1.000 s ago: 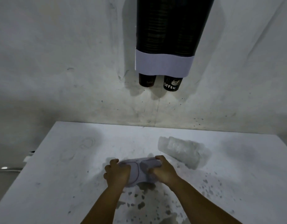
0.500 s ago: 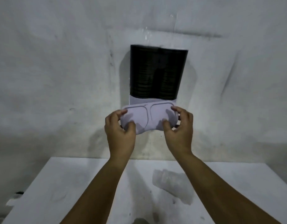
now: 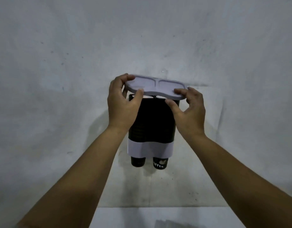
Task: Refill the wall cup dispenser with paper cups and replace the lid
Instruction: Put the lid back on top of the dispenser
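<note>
Two hands hold a pale lilac, double-lobed lid (image 3: 156, 88) just above the dark wall cup dispenser (image 3: 152, 122): left hand (image 3: 121, 104) pinching its left end, right hand (image 3: 190, 111) its right, fingers (image 3: 180, 91) curled over the rim.

Pale lilac two-lobed lid (image 3: 156, 88) held level just above dark, cup-filled wall dispenser (image 3: 152, 122), apparently unseated

Both hands grip the lid (image 3: 156, 87) — just above the dispenser (image 3: 152, 122)
</note>
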